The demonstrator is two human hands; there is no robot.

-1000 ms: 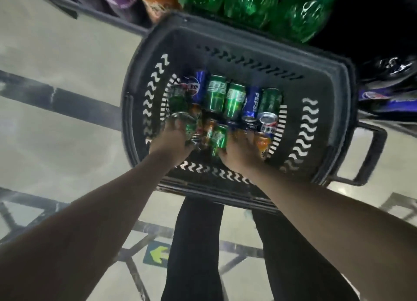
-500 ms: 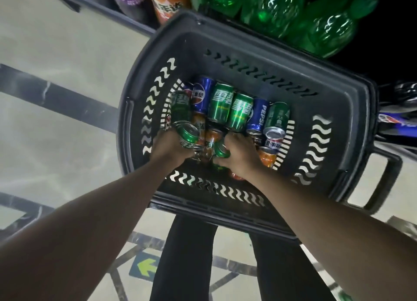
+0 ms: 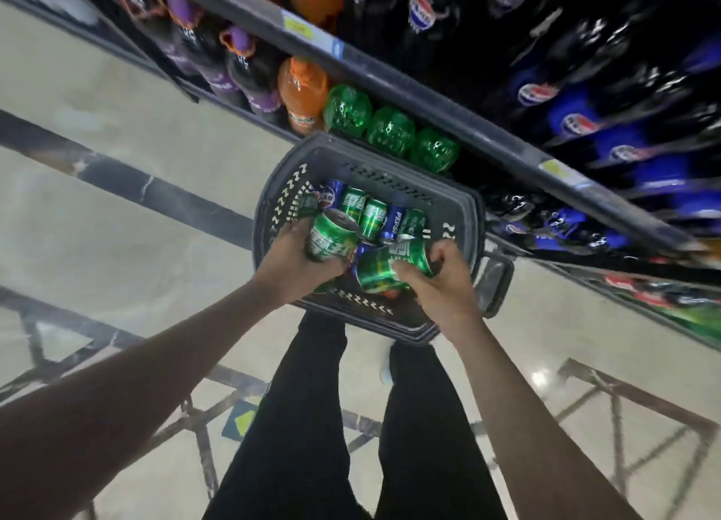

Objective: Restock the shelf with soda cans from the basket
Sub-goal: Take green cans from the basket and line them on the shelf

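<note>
Left hand: the left hand curls round a green aluminium soda can, held above the basket with its silver top tilted up and away from the person.
Right hand: the right hand wraps a second green soda can, which lies roughly on its side, thumb across its wall.
The two cans: close together, nearly touching, over the near half of the basket.
Basket: a dark grey plastic shopping basket with wavy slots in its walls sits on the floor against the foot of the shelf; its handle hangs folded down at the right.
Cans left inside: a row of green and blue soda cans lying side by side along the far wall.
Shelf: a dark metal shelf edge with yellow price tags runs diagonally above; green plastic bottles, an orange bottle and purple-labelled bottles stand on the lowest level.
Floor: pale glossy tiles with dark bands.
Legs: black trousers just short of the basket.
</note>
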